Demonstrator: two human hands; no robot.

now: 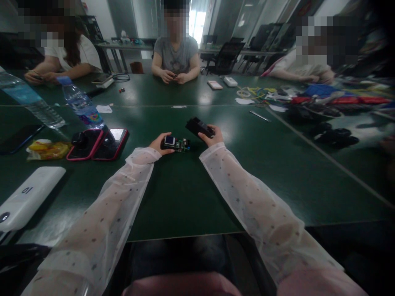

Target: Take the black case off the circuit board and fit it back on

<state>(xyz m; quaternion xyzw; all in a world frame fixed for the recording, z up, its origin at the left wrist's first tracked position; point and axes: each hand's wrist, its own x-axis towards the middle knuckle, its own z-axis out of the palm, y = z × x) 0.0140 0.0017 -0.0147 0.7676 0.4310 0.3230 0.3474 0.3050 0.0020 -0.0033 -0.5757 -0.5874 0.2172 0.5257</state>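
Note:
My left hand (159,144) grips a small green circuit board (180,144) by its left end; a little square screen sits on that end. Thumb and fingers close around its edges, just above the green table. To the right, my right hand (214,135) holds a black plastic case (199,126), tilted, with what looks like an open hollow side facing up. Board and case are apart, with a narrow gap between them. Sheer white sleeves with dark stars cover both forearms.
Left of me are a pink-edged phone case (114,144), a water bottle (82,102), a yellow snack packet (46,149) and a white power bank (32,197). A pen (260,116) and tangled cables (256,93) lie right. Several people sit around the green table (182,197).

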